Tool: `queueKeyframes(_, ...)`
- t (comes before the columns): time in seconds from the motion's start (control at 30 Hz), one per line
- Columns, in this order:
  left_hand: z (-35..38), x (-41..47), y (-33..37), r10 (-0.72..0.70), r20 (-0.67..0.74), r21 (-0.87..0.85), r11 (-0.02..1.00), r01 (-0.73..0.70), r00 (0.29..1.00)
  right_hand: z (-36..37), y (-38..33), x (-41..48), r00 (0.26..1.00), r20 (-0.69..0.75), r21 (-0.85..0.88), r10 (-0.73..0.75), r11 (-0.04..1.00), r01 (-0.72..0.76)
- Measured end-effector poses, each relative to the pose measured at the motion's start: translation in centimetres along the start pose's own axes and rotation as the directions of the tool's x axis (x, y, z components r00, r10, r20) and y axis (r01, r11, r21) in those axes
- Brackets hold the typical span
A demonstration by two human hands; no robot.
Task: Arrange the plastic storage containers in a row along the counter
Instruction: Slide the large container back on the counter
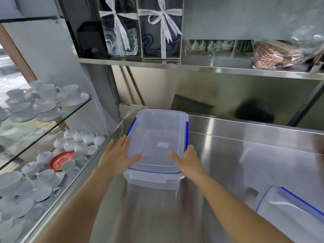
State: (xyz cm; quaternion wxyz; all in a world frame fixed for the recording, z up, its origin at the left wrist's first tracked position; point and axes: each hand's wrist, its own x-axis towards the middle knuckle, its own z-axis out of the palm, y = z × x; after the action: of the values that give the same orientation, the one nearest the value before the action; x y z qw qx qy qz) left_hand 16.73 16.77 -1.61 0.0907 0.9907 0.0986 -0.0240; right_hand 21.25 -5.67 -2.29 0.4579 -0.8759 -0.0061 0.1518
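Observation:
A clear plastic storage container (157, 130) with a blue-trimmed lid stands on the steel counter (228, 163), near its left end and close to the back wall. My left hand (117, 156) presses flat against its left side, thumb lying on the lid. My right hand (187, 159) holds the near right corner, thumb on the lid and fingers down the side. A second clear container with blue trim (289, 211) sits at the counter's lower right, partly cut off by the frame.
A glass display case (43, 137) with several white cups, saucers and a red saucer borders the counter on the left. A steel shelf (192, 65) above carries ribboned gift boxes and wrapped goods. A dark object (254, 113) rests at the back.

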Motion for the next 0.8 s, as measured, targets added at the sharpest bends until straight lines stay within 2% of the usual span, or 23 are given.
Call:
queueKeyframes(0.1, -0.5, -0.6, 0.4, -0.037, -0.009, 0.104, 0.994, 0.038, 0.999, -0.6, -0.1, -0.7, 1.0, 0.002, -0.042, -0.003, 0.999, 0.003)
queueKeyframes(0.2, -0.7, -1.8, 1.7, -0.04, -0.134, 0.162, 0.985, 0.062, 0.99, -2.1, 0.0, -1.8, 0.997, -0.063, -0.071, -0.046, 0.997, 0.042)
queueKeyframes(0.23, -0.7, -2.3, 2.7, -0.028, -0.2, 0.127, 0.99, 0.055, 0.979, -2.9, 0.2, -2.2, 0.994, -0.087, -0.086, -0.065, 0.995, 0.057)
queueKeyframes(0.33, -0.5, -4.4, 7.4, -0.04, -0.351, -0.125, 0.992, -0.005, 0.936, -5.8, 1.6, -3.3, 0.988, -0.134, -0.118, -0.079, 0.991, 0.063)
queueKeyframes(0.47, 1.3, -7.9, 15.3, 0.073, -0.411, -0.293, 0.933, -0.207, 0.909, -10.5, 4.8, -5.4, 0.99, -0.131, -0.223, -0.053, 0.975, 0.023)
queueKeyframes(0.57, 3.0, -10.9, 20.4, 0.125, -0.168, -0.441, 0.878, -0.188, 0.978, -14.1, 7.7, -7.4, 0.988, -0.151, -0.272, 0.002, 0.961, -0.044)
queueKeyframes(0.63, 4.3, -12.3, 22.9, 0.121, 0.083, -0.521, 0.851, -0.061, 0.989, -16.4, 9.8, -8.9, 0.985, -0.166, -0.271, 0.043, 0.959, -0.088)
queueKeyframes(0.73, 6.3, -13.6, 25.5, 0.094, 0.409, -0.509, 0.849, 0.142, 0.907, -19.4, 13.1, -10.8, 0.977, -0.193, -0.315, 0.089, 0.937, -0.148)
queueKeyframes(0.8, 7.4, -14.4, 26.6, 0.111, 0.504, -0.519, 0.831, 0.198, 0.857, -20.7, 15.2, -11.6, 0.969, -0.213, -0.346, 0.128, 0.917, -0.197)
